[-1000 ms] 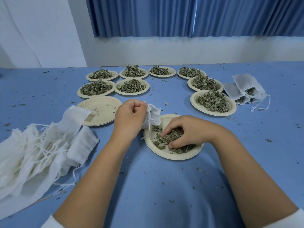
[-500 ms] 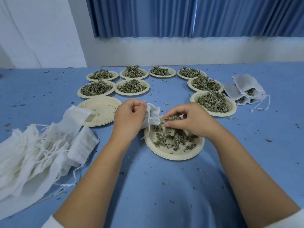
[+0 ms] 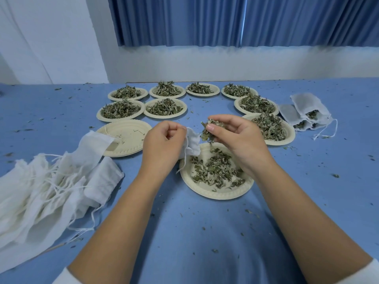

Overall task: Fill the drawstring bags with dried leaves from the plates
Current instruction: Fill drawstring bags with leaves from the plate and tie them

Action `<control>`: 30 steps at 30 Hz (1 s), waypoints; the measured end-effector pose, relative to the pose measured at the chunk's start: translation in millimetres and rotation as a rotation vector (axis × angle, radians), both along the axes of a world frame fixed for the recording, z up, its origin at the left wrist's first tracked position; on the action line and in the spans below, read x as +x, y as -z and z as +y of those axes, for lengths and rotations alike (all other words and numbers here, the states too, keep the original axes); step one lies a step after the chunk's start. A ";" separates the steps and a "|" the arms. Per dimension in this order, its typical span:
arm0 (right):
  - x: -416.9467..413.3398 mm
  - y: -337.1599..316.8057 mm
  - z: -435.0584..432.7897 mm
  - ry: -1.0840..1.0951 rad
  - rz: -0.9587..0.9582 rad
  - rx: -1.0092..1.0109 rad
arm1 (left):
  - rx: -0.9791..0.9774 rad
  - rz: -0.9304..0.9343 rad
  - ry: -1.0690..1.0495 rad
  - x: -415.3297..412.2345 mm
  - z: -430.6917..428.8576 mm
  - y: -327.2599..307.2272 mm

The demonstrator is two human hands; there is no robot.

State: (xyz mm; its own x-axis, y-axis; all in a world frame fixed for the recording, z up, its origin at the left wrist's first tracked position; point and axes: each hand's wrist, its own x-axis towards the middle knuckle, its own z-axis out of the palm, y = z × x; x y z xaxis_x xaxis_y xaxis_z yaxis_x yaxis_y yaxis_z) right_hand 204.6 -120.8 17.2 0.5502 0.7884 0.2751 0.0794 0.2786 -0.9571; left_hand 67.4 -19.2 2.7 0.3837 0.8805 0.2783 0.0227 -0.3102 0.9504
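Blue and strewn with leaf crumbs, our table (image 3: 184, 232) ran back to a white wall under a blue curtain (image 3: 225, 21). From the head camera we saw our left hand (image 3: 162, 148) clenched around the neck of a white drawstring bag (image 3: 192, 142), which hung over the far-left rim of the near plate (image 3: 217, 194). Our right hand (image 3: 235, 138) hovered just beside the bag's mouth, its thumb and fingers pinching a clump of dried leaves (image 3: 207, 130) above that plate, where a thin scatter of leaves lay. Eight heaped plates (image 3: 165, 116) curved across the far side. One empty plate (image 3: 127, 138) sat to the left, beside a pile of empty bags (image 3: 41, 191). At the far right lay a few filled bags (image 3: 305, 111).
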 end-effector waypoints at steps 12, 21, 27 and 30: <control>-14.4 8.0 9.1 -0.151 0.411 0.145 | 0.008 0.003 0.018 0.5 1.2 -0.2; -18.7 16.7 12.1 -0.001 0.001 0.015 | -0.103 -0.042 0.044 2.2 4.1 0.5; -22.9 20.7 13.0 0.150 -0.392 -0.107 | -0.085 -0.023 0.023 2.4 2.4 -1.0; -23.6 22.5 12.2 0.162 -0.491 -0.167 | -0.078 -0.006 0.048 2.2 0.3 -2.1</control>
